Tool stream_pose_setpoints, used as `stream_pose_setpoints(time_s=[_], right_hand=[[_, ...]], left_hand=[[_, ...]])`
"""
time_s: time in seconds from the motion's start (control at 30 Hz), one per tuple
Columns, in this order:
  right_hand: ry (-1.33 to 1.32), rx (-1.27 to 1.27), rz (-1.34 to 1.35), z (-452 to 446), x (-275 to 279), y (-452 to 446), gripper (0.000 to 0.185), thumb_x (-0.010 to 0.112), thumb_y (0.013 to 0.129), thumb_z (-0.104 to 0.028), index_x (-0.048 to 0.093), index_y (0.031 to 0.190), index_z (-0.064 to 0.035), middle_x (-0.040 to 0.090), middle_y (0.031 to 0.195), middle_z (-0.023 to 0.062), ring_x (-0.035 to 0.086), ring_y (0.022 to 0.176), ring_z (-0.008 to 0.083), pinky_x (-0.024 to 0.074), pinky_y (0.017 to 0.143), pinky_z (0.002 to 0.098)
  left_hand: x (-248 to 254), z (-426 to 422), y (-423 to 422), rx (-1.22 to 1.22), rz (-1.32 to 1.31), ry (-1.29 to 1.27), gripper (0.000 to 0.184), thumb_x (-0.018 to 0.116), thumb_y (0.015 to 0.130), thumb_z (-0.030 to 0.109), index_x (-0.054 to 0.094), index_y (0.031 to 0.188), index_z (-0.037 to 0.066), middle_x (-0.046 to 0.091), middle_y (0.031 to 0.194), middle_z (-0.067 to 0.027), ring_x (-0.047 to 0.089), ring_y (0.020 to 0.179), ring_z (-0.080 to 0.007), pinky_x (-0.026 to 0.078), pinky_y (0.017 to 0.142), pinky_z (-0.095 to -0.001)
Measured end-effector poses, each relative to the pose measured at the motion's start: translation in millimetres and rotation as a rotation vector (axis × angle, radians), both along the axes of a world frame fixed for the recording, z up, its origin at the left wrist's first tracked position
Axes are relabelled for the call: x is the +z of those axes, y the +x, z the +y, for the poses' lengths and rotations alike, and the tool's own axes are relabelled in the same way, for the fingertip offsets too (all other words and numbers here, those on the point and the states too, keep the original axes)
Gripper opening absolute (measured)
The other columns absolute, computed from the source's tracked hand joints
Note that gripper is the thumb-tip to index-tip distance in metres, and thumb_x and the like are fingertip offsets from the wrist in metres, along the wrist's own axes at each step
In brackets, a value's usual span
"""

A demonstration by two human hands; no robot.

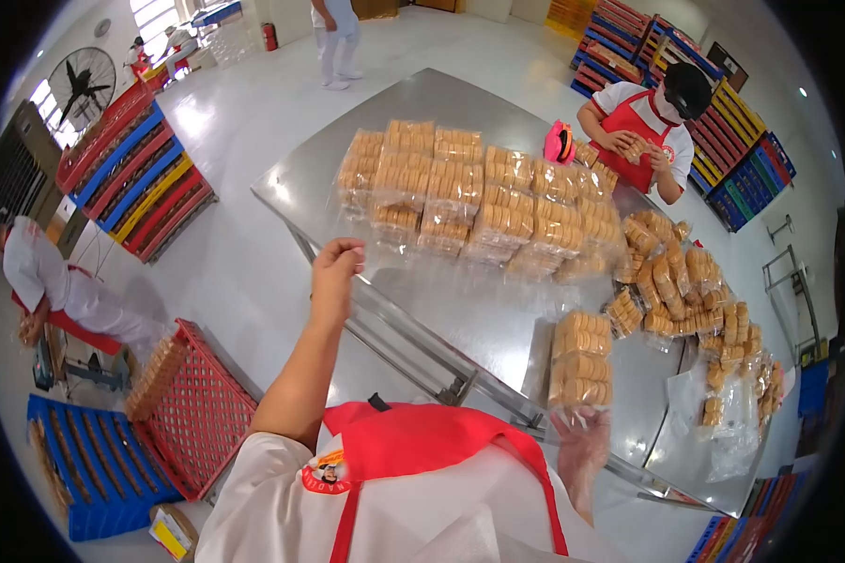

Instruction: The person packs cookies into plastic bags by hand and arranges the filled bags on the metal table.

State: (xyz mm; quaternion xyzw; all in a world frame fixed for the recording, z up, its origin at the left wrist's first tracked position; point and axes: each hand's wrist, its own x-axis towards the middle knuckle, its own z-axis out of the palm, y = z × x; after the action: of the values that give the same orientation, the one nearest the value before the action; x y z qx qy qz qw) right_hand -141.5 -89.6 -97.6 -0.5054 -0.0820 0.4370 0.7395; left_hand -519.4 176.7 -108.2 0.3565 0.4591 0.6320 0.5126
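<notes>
My left hand (pixel 336 272) is raised beside the left edge of the steel table, its fingers curled together; whether anything small is between them is hidden. Over the table's front edge, my right hand (pixel 582 436) touches the lower end of a clear pack of round biscuits (pixel 580 361), its fingers partly hidden by the plastic. Stacked biscuit packs (pixel 455 183) stand in rows on the steel table (pixel 413 314). To the right lies a loose heap of smaller biscuit packs (pixel 671 277), with empty plastic bags (pixel 732 450) near it.
Across the table a co-worker (pixel 643 131) in a red apron holds biscuits. A pink item (pixel 559 143) lies beside the stacks. At the left are a red crate (pixel 202 403), a blue crate (pixel 99 464), stacked trays (pixel 141 174) and another person (pixel 56 277).
</notes>
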Motion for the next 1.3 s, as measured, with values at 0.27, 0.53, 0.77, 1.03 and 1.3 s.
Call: stream_pose_setpoints(time_s=[0.27, 0.53, 0.77, 1.03, 1.3], right_hand=[[-0.168, 0.191, -0.19, -26, 121, -7, 0.039, 0.057, 0.096, -0.043, 0.061, 0.099, -0.0037, 0.061, 0.116, 0.0174, 0.064, 0.106, 0.04, 0.0611, 0.072, 0.0602], [0.018, 0.183, -0.219, 53, 213, -120, 0.041, 0.045, 0.103, -0.038, 0.057, 0.106, 0.0011, 0.06, 0.123, 0.0241, 0.062, 0.11, 0.049, 0.0595, 0.073, 0.0672], [0.261, 0.335, -0.105, 235, 209, -300, 0.039, 0.035, 0.107, -0.033, 0.052, 0.111, 0.0017, 0.058, 0.123, 0.0248, 0.053, 0.121, 0.0517, 0.0515, 0.091, 0.0658], [0.235, 0.252, 0.236, 400, 83, -400, 0.042, 0.042, 0.104, -0.038, 0.053, 0.111, 0.0022, 0.055, 0.111, 0.0138, 0.056, 0.107, 0.0312, 0.051, 0.092, 0.0466], [0.298, 0.218, -0.068, 421, 43, -401, 0.03, 0.049, 0.102, -0.031, 0.052, 0.111, -0.0029, 0.057, 0.105, 0.011, 0.057, 0.097, 0.025, 0.0508, 0.083, 0.0428]], left_hand=[[-9, 120, -87, 0.169, 0.061, -0.051, 0.024, 0.061, 0.089, 0.014, 0.064, 0.111, 0.003, 0.063, 0.103, -0.0042, 0.058, 0.096, -0.0138, 0.046, 0.083, -0.029], [-63, 231, -80, -0.197, 0.132, -0.132, 0.079, 0.063, 0.091, 0.038, 0.026, 0.154, 0.007, 0.04, 0.151, -0.015, 0.039, 0.139, -0.0279, 0.038, 0.107, -0.0445], [-39, 215, -65, -0.429, -0.258, -0.096, 0.064, 0.056, 0.098, 0.018, 0.027, 0.153, 0.005, 0.046, 0.142, -0.014, 0.049, 0.129, -0.0253, 0.044, 0.104, -0.0374], [-69, 247, -94, -0.671, -0.451, -0.04, 0.065, 0.037, 0.104, 0.051, 0.034, 0.15, 0.005, 0.048, 0.144, -0.0119, 0.05, 0.129, -0.026, 0.042, 0.107, -0.0385], [-4, 244, -89, -0.742, -0.375, -0.181, 0.075, 0.035, 0.101, 0.063, 0.03, 0.15, 0.007, 0.05, 0.142, -0.012, 0.054, 0.124, -0.0261, 0.046, 0.103, -0.038]])
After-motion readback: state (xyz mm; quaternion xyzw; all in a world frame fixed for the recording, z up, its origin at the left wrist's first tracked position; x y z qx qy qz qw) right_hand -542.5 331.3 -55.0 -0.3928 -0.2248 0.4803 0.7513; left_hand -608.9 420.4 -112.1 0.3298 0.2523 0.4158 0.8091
